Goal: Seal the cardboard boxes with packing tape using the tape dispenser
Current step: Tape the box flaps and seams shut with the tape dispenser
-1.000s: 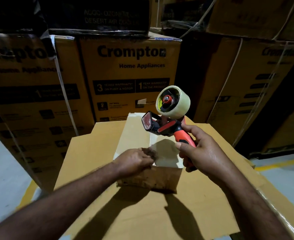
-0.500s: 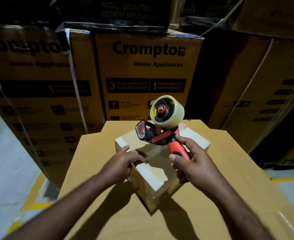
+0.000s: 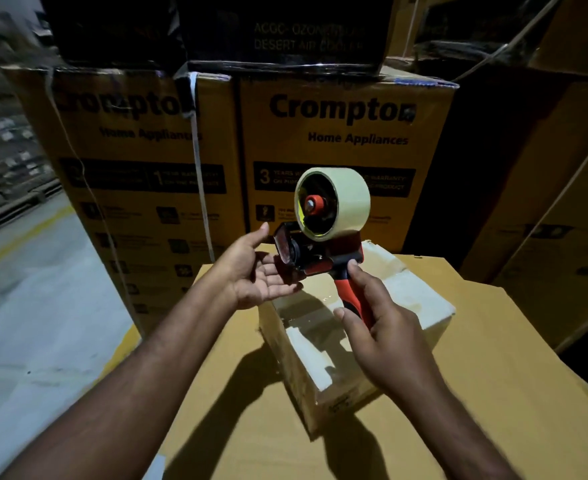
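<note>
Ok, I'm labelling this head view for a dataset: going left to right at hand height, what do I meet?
Floor → left hand → dispenser → right hand. The small box spans the width of both hands, so it is left out.

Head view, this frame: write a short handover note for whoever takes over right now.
Right hand grips the tape dispenser by its red handle, raised above the small box.
Left hand is open, palm up, at the dispenser's front end; contact unclear.
Small box sits on a large carton.
Done: a glossy tape strip crosses the box top.
Left: probably pull fresh tape and seal any remaining seams.
</note>
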Demonstrator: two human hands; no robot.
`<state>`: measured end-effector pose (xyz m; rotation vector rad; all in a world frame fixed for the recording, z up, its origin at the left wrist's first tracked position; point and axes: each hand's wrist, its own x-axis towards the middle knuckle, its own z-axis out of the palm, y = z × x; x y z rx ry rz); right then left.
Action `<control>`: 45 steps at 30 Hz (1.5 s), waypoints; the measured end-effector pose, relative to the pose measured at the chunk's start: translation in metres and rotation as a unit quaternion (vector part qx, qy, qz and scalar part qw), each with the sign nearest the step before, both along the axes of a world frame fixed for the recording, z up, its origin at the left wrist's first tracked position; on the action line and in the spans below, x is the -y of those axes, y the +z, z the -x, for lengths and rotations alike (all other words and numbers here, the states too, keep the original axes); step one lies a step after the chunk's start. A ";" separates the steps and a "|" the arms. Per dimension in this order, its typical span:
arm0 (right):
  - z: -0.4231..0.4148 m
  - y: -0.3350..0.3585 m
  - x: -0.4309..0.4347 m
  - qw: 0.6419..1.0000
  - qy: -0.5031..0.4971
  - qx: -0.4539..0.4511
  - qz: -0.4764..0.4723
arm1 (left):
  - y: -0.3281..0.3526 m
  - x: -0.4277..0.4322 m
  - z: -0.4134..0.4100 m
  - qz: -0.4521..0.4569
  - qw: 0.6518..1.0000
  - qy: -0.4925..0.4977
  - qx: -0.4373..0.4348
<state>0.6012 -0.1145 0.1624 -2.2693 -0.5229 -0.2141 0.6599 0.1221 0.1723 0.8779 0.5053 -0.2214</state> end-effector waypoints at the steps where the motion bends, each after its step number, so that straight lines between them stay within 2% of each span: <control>1: -0.001 -0.001 0.000 1.000 0.005 0.004 -0.004 | 0.000 0.002 0.001 0.010 1.000 0.014 -0.006; 7: -0.009 -0.011 -0.002 0.999 0.036 0.024 -0.005 | 0.001 0.006 0.005 -0.016 0.999 0.041 -0.020; 11: -0.010 -0.020 -0.005 0.999 0.051 0.008 0.003 | -0.006 -0.009 -0.002 -0.191 0.980 0.038 -0.032; 15: -0.010 -0.024 -0.016 0.998 0.059 -0.005 0.033 | -0.013 -0.020 -0.002 -0.353 0.933 0.063 -0.015; 18: -0.006 -0.030 -0.023 0.996 0.047 -0.003 0.081 | -0.027 -0.021 -0.004 -0.440 0.894 0.082 -0.008; 22: 0.004 -0.037 -0.025 0.991 0.040 -0.015 0.126 | -0.050 -0.029 -0.010 -0.555 0.819 0.146 -0.024; 24: 0.009 -0.039 -0.027 0.989 0.033 -0.019 0.143 | -0.060 -0.033 -0.009 -0.535 0.833 0.143 -0.019; 27: 0.016 -0.044 -0.030 0.988 0.010 -0.022 0.154 | -0.075 -0.036 -0.008 -0.440 0.890 0.117 -0.005; 32: 0.025 -0.050 -0.036 0.988 0.000 -0.018 0.155 | -0.089 -0.040 -0.014 -0.340 0.931 0.135 0.001; 37: 0.033 -0.043 -0.050 0.984 0.000 -0.007 0.180 | -0.098 -0.046 -0.022 -0.299 0.944 0.142 0.000; 45: 0.031 -0.040 -0.064 0.979 -0.023 -0.039 0.199 | -0.112 -0.042 -0.031 -0.234 0.960 0.154 0.002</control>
